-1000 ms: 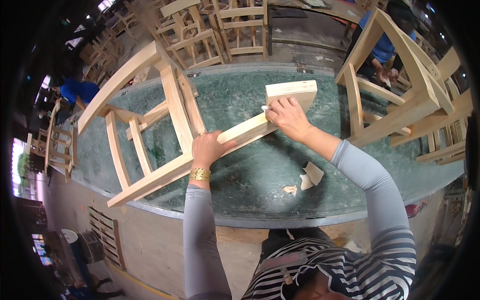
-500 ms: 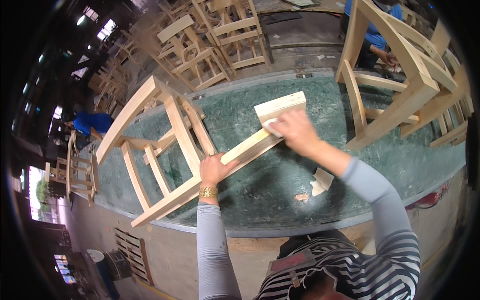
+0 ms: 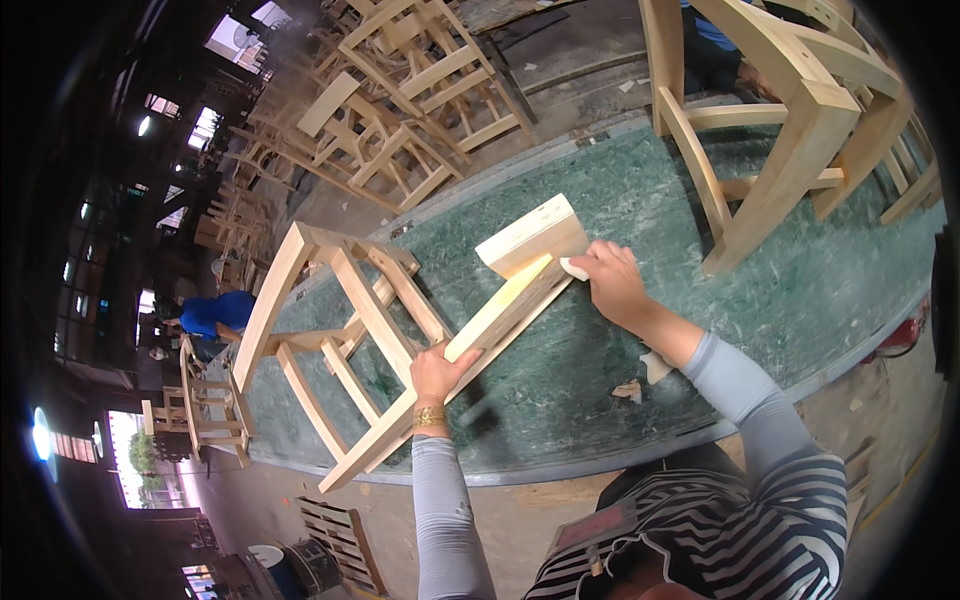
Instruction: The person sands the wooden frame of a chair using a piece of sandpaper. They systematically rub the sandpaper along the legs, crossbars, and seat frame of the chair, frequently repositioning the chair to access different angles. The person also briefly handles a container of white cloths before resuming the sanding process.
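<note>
A pale unfinished wooden chair [image 3: 490, 322] lies on its side on the green worktable [image 3: 480, 440]. Around its long back post my left hand [image 3: 437, 374] is closed, thumb on the upper face. My right hand [image 3: 613, 284] pinches a small folded white piece of sandpaper [image 3: 573, 268]. It sits at the post's far end, against the edge beside the wide backrest board [image 3: 538, 238]. The chair's legs and rails stretch to the left of my left hand.
Torn paper scraps [image 3: 656, 367] and a brownish scrap [image 3: 628, 391] lie right of the post. Another wooden chair [image 3: 775, 190] stands on the table at the right. Several chairs [image 3: 400, 140] are stacked beyond. A person in blue [image 3: 215, 312] is at the far left.
My right hand has moved slightly right and down, from the post's upper face to its side edge. The view has shifted, and my left hand keeps its grip on the post.
</note>
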{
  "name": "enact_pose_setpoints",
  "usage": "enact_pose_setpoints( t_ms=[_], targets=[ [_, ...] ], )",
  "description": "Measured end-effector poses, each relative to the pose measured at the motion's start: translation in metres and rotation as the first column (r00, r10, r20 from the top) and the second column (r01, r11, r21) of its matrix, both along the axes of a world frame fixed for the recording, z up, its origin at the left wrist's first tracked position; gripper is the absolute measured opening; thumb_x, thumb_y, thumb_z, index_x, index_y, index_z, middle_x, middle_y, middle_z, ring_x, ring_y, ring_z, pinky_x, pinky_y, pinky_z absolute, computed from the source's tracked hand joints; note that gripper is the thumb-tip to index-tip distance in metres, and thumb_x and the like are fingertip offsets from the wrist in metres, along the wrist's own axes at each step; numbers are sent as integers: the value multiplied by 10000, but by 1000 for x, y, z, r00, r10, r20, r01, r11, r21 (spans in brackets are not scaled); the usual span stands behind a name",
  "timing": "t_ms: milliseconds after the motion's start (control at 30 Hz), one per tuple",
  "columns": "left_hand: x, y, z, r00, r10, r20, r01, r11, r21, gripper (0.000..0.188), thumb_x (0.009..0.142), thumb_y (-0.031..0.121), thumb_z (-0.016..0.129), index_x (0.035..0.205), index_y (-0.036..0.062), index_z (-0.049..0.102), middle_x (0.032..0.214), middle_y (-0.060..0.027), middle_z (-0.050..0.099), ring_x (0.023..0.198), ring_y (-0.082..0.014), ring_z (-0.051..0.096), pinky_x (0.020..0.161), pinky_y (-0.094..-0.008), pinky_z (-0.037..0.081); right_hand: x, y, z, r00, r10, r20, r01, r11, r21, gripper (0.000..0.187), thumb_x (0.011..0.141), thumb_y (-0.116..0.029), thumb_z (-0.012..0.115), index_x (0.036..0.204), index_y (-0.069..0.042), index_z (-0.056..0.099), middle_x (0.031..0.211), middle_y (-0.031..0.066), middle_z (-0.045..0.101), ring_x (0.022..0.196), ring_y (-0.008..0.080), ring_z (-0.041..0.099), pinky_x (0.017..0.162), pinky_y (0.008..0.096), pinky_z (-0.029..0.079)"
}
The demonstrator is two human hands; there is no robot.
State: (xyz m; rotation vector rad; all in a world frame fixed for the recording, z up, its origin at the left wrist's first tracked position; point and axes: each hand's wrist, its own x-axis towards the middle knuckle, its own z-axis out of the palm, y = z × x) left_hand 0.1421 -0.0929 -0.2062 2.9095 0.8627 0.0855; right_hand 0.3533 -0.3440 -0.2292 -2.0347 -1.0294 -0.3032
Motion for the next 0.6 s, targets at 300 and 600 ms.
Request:
enact_pose_setpoints(
  t_ms=[300,600],
  targets=[
    [0,4,-11,1000,-14,14,13,998,57,591,645,626,727,879,84,731,688,-154,670,679,-329,668,635,-410,533,5,40,-38,996,70,-54,-35,876,480,418,693,97,541,1040,-107,654,935,72,536,914,274,527,810,383,398],
    [5,1,-10,996,49,-69,-45,997,56,528,643,545,773,894,83,725,692,-126,678,687,-305,676,638,-384,533,-11,-17,-111,794,-67,-604,38,997,-61,336,755,111,512,1004,-56,665,914,113,572,877,304,569,797,404,449]
  ],
)
